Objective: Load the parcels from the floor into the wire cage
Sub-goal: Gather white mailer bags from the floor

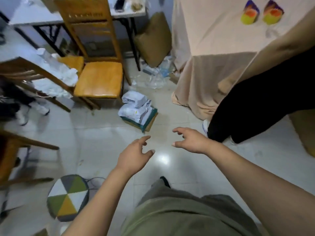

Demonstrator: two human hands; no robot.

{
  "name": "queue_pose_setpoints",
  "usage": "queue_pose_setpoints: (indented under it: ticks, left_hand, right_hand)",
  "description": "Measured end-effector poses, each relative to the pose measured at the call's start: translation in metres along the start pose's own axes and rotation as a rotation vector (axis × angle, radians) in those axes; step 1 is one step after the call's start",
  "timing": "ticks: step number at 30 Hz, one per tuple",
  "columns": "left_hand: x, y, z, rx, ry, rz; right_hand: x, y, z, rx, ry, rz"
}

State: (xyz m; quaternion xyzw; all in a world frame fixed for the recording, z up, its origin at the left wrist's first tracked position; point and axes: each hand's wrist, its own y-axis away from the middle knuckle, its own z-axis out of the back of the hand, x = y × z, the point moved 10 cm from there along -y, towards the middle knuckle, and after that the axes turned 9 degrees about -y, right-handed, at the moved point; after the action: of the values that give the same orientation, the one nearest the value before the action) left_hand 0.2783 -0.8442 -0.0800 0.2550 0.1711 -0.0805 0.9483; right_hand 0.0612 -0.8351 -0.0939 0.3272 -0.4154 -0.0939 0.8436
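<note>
My left hand (134, 154) & right hand (190, 140) spread wide, empty. Heap of white plastic mailer parcels (136, 108) sits just beside yellow wooden chair (99, 79); I'd scoop under it w/ both.

White and pale grey parcels (136, 104) sit stacked on a teal box (151, 117) with brown cardboard beneath. The floor (102, 142) is glossy off-white tile. A wooden chair (99, 79) is honey yellow. A round stool cushion (68, 198) bears a pinwheel of white, grey, olive green and mustard triangles. Another person's shirt (213, 31) is peach, its print (250, 13) purple, orange and lime, above black trousers (264, 99). The wearer's trousers (179, 217) are olive. The bench (34, 16) is white on black legs.
</note>
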Motion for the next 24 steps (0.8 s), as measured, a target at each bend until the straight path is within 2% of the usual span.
queue_pose_setpoints:
  ticks: [5, 10, 19, 24]
  left_hand:
    - [0.053, -0.021, 0.035, -0.059, 0.094, 0.106]
    - [0.076, -0.064, 0.044, -0.049, 0.125, 0.15]
    - [0.106, -0.2, 0.082, 0.005, 0.085, 0.19]
    - [0.138, -0.27, 0.106, 0.045, 0.107, 0.277]
  right_hand:
    - [0.058, -0.053, -0.023, 0.074, 0.093, 0.016]
    - [0.08, -0.103, -0.023, 0.129, 0.138, 0.009]
    - [0.126, -0.245, 0.022, 0.142, 0.168, 0.011]
    - [0.15, -0.343, 0.036, 0.228, 0.189, -0.013]
